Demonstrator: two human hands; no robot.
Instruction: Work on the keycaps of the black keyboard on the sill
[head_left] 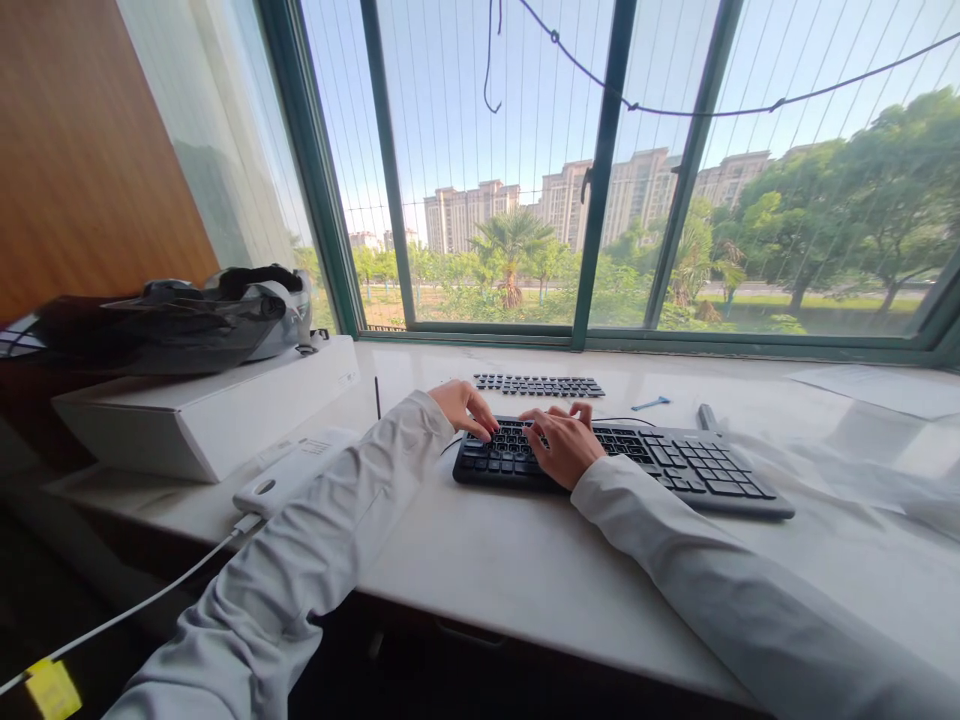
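A black keyboard [720, 475] lies on the white windowsill counter, and some spots in its left half look like bare key sockets. My left hand [466, 408] is over its upper left corner, fingers pointing down and drawn together at the keys; whatever they pinch is hidden, and a red spot shows at a fingertip. Across the middle of the keyboard rests my right hand [564, 445], with bent fingers apart on the keys. Behind the keyboard, loose black keycaps [538, 385] are laid out in rows. A small blue tool [651, 403] lies to their right.
On the left stands a white box [202, 410] topped by a black bag [180, 315]. A white device [289, 470] with a white cable [142, 603] lies before it. Clear plastic wrap [832, 470] spreads at the right. A green-framed window [600, 180] rises behind.
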